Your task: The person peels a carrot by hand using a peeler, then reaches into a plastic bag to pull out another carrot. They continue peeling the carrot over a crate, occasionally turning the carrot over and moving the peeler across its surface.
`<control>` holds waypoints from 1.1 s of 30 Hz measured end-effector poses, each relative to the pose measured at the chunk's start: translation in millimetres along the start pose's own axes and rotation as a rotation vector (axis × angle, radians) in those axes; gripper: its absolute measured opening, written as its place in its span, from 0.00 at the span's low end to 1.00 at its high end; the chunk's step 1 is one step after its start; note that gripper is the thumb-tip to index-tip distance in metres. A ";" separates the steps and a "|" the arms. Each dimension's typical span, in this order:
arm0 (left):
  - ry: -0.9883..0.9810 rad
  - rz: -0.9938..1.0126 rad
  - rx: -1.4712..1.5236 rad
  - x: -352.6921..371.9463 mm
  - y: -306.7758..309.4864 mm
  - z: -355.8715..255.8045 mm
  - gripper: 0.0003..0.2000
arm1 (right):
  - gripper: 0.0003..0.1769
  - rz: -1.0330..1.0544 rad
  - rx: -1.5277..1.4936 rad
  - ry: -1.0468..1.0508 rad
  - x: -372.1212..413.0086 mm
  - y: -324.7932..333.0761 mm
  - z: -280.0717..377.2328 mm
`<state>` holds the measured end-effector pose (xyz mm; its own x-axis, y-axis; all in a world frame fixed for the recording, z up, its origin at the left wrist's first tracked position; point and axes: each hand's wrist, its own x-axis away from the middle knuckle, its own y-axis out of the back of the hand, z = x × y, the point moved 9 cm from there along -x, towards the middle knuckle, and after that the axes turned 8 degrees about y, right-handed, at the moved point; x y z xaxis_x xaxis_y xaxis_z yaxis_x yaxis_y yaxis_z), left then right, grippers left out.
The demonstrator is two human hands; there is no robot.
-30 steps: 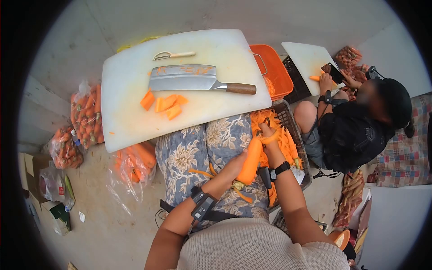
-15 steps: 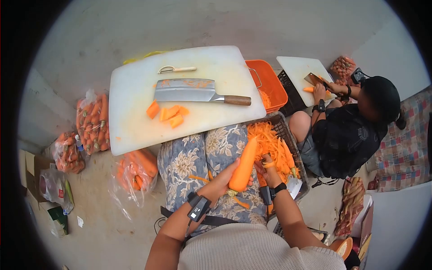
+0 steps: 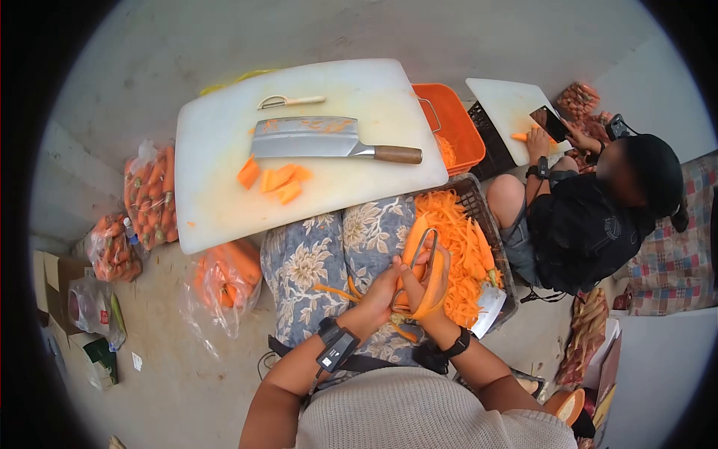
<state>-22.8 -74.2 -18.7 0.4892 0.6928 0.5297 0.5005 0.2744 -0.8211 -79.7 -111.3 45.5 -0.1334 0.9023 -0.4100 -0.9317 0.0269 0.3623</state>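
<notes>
Through my head view, I have the orange carrot (image 3: 413, 243) over the patterned cloth (image 3: 303, 262) on the lap, between my 2 hands and just short of the cutting board (image 3: 217, 131). Its long axis runs away from the body, the visible far end angled slightly to the right and the near end hidden among the fingers. My left hand (image 3: 380, 292) is on the near, left side, its fingers curled around the carrot's lower part; I read it as the steadying grip. My right hand (image 3: 416, 290) is closed on a metal-framed peeler (image 3: 434, 241), whose loop slants over the carrot's right side, roughly along its length. I can't tell whether the blade touches the surface. Both hands are close to the carrot, and my right is the nearer to the shavings (image 3: 449, 217) in the dark crate (image 3: 502, 266), just beside the lap on that side. A broad orange strip lies against the right hand. Ahead, the cleaver (image 3: 307, 138) lies flat on the board, handle to the right, with the white-handled peeler (image 3: 303, 99) beyond it and cut pieces (image 3: 278, 177) on its near side. Well to my right, another person (image 3: 591, 224) works at a separate board (image 3: 497, 105).
</notes>
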 end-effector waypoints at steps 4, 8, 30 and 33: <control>-0.067 0.042 -0.116 -3.9 -4.1 -7.3 0.25 | 0.15 0.026 0.125 0.069 -8.8 -0.4 6.5; -0.098 -0.009 -0.252 -13.6 5.9 -4.1 0.26 | 0.13 -0.069 -0.018 -0.170 -10.7 8.6 -42.3; 0.077 -0.092 -0.362 -15.2 16.9 0.7 0.25 | 0.14 -0.153 -0.430 -0.984 -25.2 5.6 -174.5; 0.098 -0.048 -0.373 -12.0 17.1 2.4 0.26 | 0.15 -0.111 -0.537 -0.968 -16.1 12.1 -202.7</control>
<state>-21.9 -76.2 -39.6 0.5156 0.6134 0.5983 0.7409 0.0316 -0.6709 -157.3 -212.7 -113.2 0.0619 0.8674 0.4938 -0.9785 0.1503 -0.1414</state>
